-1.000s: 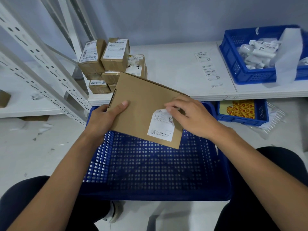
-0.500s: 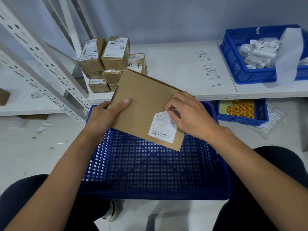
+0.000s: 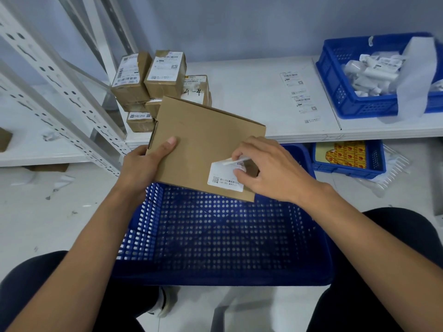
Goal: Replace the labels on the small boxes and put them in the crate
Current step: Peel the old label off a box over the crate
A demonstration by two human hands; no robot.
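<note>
Early stage, we judge. Left hand (image 3: 141, 168) grips the flat box (image 3: 203, 140) by its left edge, above the blue crate (image 3: 215, 236); we see no boxes inside. Right hand (image 3: 271, 171) pinches the label (image 3: 224, 178) by its lifted top edge. Stacked small boxes (image 3: 153, 80) wait far left.

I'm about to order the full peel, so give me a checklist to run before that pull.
1. Left hand grips the cardboard box: ok.
2. Right hand pinches the lifted top edge of the label: ok.
3. Label fully off: not ok, its lower part sticks to the box.
4. Blue crate under the box has room: ok.
5. Loose labels lie on the shelf: ok.
6. Label tearing: cannot tell.
</note>
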